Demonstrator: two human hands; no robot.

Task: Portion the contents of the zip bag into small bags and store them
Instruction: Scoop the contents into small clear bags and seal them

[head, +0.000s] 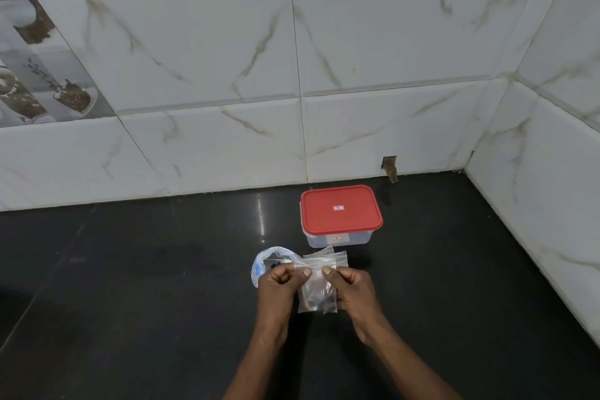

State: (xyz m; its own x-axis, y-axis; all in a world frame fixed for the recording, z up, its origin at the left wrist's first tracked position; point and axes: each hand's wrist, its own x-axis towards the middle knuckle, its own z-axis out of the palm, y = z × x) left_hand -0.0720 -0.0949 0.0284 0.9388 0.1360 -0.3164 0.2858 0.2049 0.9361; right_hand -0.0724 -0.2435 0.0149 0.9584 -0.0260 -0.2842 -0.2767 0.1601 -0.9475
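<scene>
Small bag [316,294] hung upright between the two hands, just above the counter [130,269], with a few dark pieces settled at its bottom. The left hand [279,282] and right hand [352,286] each pinched its top edge between thumb and curled fingers, close together but not touching. This grip probably served to press the seal shut along the strip while the weight of the pieces kept them clear of the mouth. The zip bag [259,265] lay on the counter just behind the left hand, its mouth seemingly open and a few dark pieces showing inside, so more portions likely remained. Spare bags [334,255] lay flat just behind the hands, within easy reach. A box [341,214] with a red lid [339,209] stood closed near the wall, presumably waiting to store the filled bags.
</scene>
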